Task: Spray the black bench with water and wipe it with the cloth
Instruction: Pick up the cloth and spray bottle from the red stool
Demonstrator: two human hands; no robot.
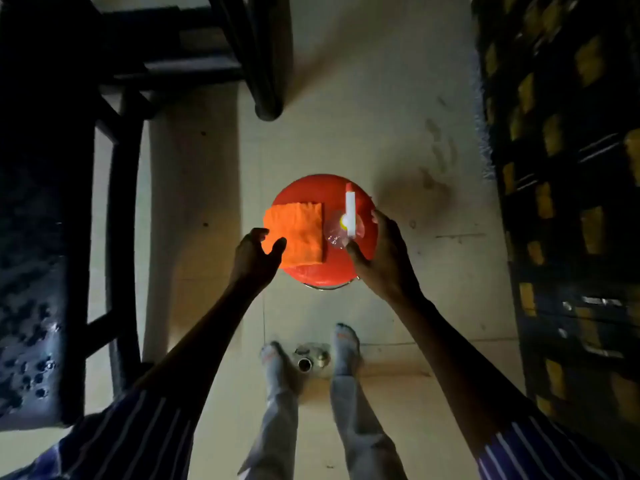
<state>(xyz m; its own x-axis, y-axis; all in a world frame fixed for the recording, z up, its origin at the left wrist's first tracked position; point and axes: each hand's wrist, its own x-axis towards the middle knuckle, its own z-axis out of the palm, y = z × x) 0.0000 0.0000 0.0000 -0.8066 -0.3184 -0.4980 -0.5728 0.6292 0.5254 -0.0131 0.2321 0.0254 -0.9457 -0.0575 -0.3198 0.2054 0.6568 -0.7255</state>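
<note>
A round red stool [311,271] stands on the floor in front of me. On it lies a folded orange cloth [301,232] at the left and a clear spray bottle [348,216] with a white head at the right. My left hand [256,254] hovers open over the cloth's near left corner. My right hand [381,251] is open around the bottle's right side, thumb close to its base; I cannot tell whether it touches. The black perforated bench [31,271] runs along the left edge.
A black frame with crossbars and legs [242,57] stands at top left. A dark cloth with yellow patches [571,168] fills the right side. Between my feet on the pale tiled floor sits a small metal object [310,358].
</note>
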